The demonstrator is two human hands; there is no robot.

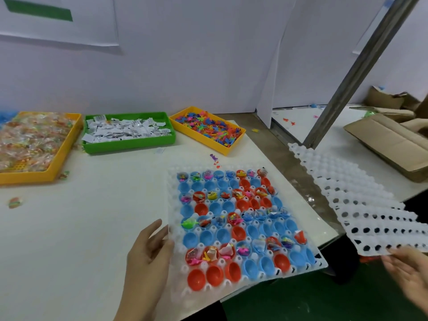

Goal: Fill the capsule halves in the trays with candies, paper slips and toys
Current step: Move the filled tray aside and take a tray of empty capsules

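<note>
A white tray (pixel 172 181) of blue and red capsule halves lies on the table in front of me. Alternate rows hold candies, slips and toys; the rows between stand empty. My left hand (pixel 148 256) rests against the tray's left edge, thumb on the rim. My right hand (pixel 407 267) grips the near edge of an empty white tray (pixel 352 195) that slants across the gap at right. At the back stand a yellow bin of wrapped candies (pixel 34 142), a green bin of paper slips (pixel 127 132) and a yellow bin of small coloured toys (pixel 208 129).
Loose candies (pixel 15 202) and a few stray toys (pixel 214 158) lie on the table. A grey metal post (pixel 347 79) rises at right. Flattened cardboard boxes (pixel 391 142) sit on the neighbouring table. White walls close the back.
</note>
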